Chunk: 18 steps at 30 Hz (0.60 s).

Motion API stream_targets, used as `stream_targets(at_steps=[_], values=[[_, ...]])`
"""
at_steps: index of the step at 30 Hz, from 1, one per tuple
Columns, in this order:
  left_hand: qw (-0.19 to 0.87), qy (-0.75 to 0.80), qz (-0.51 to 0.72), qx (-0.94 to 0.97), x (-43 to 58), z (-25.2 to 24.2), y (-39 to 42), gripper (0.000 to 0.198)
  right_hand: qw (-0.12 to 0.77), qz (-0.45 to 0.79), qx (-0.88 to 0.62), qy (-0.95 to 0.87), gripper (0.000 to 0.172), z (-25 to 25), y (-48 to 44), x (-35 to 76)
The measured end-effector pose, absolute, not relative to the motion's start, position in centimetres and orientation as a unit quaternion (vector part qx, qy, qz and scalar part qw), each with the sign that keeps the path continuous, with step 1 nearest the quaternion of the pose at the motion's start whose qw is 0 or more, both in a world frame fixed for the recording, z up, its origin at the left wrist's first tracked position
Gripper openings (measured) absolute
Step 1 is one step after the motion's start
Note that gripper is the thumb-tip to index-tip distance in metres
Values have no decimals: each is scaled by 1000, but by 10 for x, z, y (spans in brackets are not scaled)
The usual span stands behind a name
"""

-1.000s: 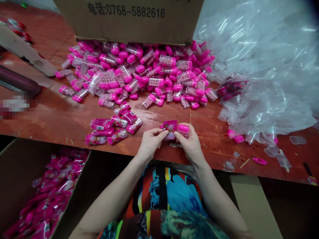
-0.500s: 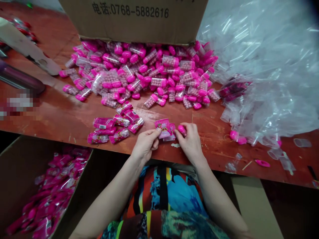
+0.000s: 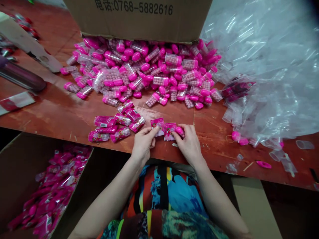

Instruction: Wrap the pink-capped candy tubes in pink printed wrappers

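Observation:
My left hand (image 3: 143, 143) pinches one end of a pink printed sleeve label (image 3: 163, 126) just above the table's near edge. My right hand (image 3: 189, 143) grips a small clear candy tube with a pink cap (image 3: 179, 130) and pinches the label's other end. The label lies stretched between both hands. To the left lies a small cluster of wrapped tubes (image 3: 116, 125). Behind them a big heap of unwrapped pink-capped tubes (image 3: 144, 73) spreads in front of a cardboard box (image 3: 139, 18).
The red-brown table (image 3: 50, 113) carries a mound of clear plastic sleeves (image 3: 261, 66) on the right, with loose caps (image 3: 263, 164) near it. A cardboard box of wrapped tubes (image 3: 47, 189) sits below the table's left edge. A dark roll (image 3: 22, 78) lies far left.
Both hands have shifted slightly left and lower toward the table. The pink label, held upright before, is now pulled out flatter between the two hands.

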<state>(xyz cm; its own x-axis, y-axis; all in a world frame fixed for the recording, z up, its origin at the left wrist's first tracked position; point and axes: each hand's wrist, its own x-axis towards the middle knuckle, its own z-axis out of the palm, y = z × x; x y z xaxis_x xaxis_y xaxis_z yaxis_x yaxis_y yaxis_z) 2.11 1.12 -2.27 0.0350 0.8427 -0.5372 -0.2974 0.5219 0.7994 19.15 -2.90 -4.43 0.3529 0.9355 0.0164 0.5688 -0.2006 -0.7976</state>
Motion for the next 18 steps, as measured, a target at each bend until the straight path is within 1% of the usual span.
stream_targets(at_steps=[1, 3, 5, 7, 10, 13, 18], values=[[697, 534, 421, 230, 22, -19, 11, 42, 407, 248, -734, -484, 35, -42, -29, 192], [739, 495, 407, 205, 27, -14, 8, 43, 477, 324, -703, -416, 42, -37, -31, 189], [771, 466, 390, 191, 35, -13, 4, 42, 508, 443, -641, -367, 47, -33, -33, 183], [786, 450, 377, 192, 41, -15, 0, 41, 520, 495, -604, -347, 48, -31, -35, 179], [797, 448, 339, 225, 41, -21, -2, 38, 533, 480, -605, -347, 46, -33, -38, 178], [795, 454, 306, 260, 36, -23, -1, 37, 526, 499, -588, -359, 43, -39, -39, 183], [765, 476, 346, 262, 40, -25, -3, 37, 549, 469, -597, -350, 37, -46, -41, 180]])
